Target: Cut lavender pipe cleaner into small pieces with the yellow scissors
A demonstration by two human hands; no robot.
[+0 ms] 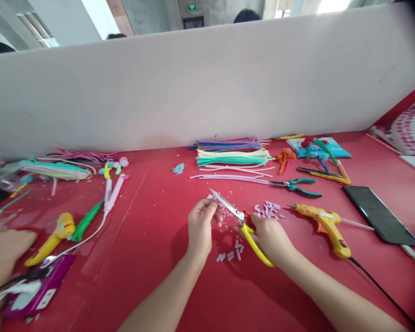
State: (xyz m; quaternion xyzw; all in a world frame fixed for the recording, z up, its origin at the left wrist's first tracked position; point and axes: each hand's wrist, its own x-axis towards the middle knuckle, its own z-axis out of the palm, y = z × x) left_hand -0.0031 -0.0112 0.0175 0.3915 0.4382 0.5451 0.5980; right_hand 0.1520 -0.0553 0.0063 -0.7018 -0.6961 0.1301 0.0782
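My right hand (271,235) grips a pair of scissors (231,208) with yellow handles, the blades pointing up and left. My left hand (201,221) is closed in a pinch at the blades, the thumb against the fingers; whatever lies in the pinch is too small or hidden to make out. Short lilac cut pieces (268,210) form a pile just beyond my right hand. A few more pieces (230,255) lie below, between my wrists, and fine lilac clippings (224,210) are scattered under the blades.
Bundles of pipe cleaners (231,157) lie beyond my hands against the white partition (207,87). At right are teal-handled pliers (299,185), a yellow glue gun (323,223) with a cord, and a black phone (380,214). Another person's arm (7,251) rests at left near a purple power strip (43,288).
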